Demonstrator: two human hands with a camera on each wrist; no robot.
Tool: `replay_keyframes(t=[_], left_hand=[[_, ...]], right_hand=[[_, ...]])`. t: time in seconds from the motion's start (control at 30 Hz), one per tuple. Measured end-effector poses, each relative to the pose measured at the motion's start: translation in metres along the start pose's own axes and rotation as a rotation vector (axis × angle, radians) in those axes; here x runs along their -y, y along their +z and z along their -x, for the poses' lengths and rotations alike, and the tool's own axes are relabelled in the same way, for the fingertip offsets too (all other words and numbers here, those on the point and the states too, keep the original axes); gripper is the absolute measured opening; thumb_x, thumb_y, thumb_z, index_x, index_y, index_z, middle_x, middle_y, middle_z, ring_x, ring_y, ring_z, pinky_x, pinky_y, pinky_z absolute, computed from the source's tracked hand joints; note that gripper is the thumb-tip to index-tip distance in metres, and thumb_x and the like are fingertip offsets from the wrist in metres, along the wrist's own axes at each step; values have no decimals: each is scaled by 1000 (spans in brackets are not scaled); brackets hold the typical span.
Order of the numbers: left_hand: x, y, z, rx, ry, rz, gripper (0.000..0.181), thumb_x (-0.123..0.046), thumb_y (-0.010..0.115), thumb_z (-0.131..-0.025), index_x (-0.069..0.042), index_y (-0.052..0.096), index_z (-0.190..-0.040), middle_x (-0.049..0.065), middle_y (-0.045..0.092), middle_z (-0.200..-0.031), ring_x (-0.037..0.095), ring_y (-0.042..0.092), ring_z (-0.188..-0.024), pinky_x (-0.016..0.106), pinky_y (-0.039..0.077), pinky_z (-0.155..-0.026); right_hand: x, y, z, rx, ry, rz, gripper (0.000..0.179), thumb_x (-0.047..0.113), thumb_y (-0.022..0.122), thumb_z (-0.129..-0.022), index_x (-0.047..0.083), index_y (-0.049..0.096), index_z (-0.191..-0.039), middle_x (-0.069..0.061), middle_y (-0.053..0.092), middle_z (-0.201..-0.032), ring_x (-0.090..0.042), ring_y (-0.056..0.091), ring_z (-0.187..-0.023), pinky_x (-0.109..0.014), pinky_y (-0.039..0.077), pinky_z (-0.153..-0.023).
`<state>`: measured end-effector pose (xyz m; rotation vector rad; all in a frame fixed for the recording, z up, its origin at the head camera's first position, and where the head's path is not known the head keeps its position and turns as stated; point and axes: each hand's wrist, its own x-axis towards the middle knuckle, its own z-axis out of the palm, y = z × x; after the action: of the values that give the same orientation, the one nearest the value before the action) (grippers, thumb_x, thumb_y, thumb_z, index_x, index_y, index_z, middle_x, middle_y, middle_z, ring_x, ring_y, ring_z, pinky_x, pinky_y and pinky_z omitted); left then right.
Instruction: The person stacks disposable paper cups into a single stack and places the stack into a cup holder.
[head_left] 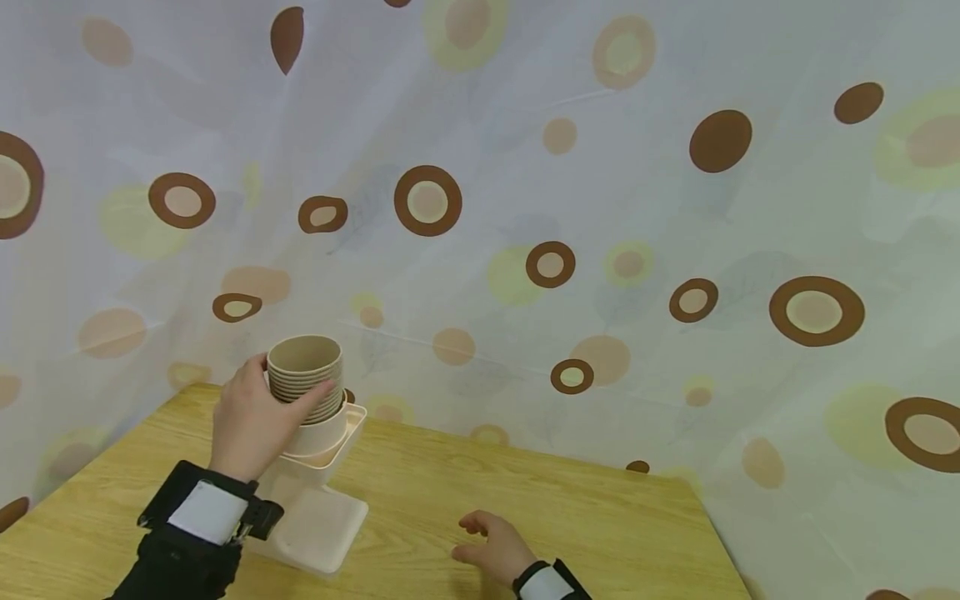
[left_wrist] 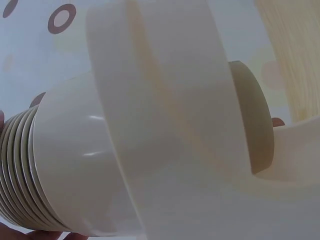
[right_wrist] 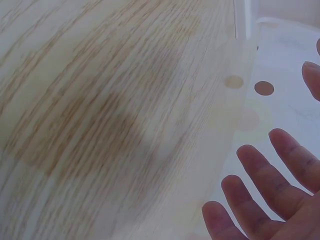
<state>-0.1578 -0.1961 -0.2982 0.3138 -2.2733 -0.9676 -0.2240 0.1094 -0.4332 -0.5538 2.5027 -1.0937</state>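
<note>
My left hand (head_left: 251, 417) grips a tall stack of beige paper cups (head_left: 303, 390), thumb on the near side and fingers around the far side. The stack stands upright in the ring of a white plastic cup holder (head_left: 318, 527), which has a flat base on the table. In the left wrist view, the holder's ring (left_wrist: 165, 125) surrounds the smooth wall of the lowest visible cup (left_wrist: 80, 155), and a beige cup bottom (left_wrist: 252, 120) shows past the ring. To the right, my right hand (head_left: 495, 546) hovers over the tabletop with loosely bent fingers, holding nothing.
The light wooden table (head_left: 480, 475) runs back to a pale curtain (head_left: 495, 125) printed with brown and yellow circles. The curtain hangs close behind the table and along its sides. A black strap with a white patch (head_left: 210, 510) sits on the left wrist.
</note>
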Motion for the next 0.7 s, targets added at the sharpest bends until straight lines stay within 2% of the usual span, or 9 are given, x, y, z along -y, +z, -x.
replay_keyframes(t=[0.27, 0.5, 0.6, 0.7], left_hand=[[1, 2, 2, -34, 24, -19, 78, -49, 71, -76, 9, 46, -122, 28, 55, -112, 45, 51, -103, 58, 40, -82], [3, 5, 4, -47, 40, -12, 76, -45, 72, -76, 10, 47, -121, 28, 55, -111, 45, 50, -104, 57, 40, -83], [3, 5, 5, -17, 26, 7, 78, -45, 71, -78, 11, 44, -124, 29, 53, -114, 44, 49, -107, 57, 40, -86], [4, 4, 6, 66, -2, 46, 86, -48, 68, -80, 11, 35, -132, 31, 48, -122, 46, 47, -112, 58, 40, -91]], right_hand=[[0, 0, 1, -4, 7, -2, 39, 20, 67, -85, -2, 58, -115, -23, 59, -115, -48, 49, -110, -61, 40, -90], [0, 2, 1, -9, -2, 2, 39, 20, 68, -85, -2, 58, -115, -23, 59, -114, -47, 50, -109, -61, 41, -90], [0, 2, 1, -10, 0, -8, 39, 20, 68, -85, -3, 58, -115, -24, 59, -115, -48, 49, -110, -61, 41, -90], [0, 2, 2, -13, -1, -13, 39, 20, 68, -85, -3, 58, -115, -24, 59, -114, -48, 49, -110, -61, 40, -90]])
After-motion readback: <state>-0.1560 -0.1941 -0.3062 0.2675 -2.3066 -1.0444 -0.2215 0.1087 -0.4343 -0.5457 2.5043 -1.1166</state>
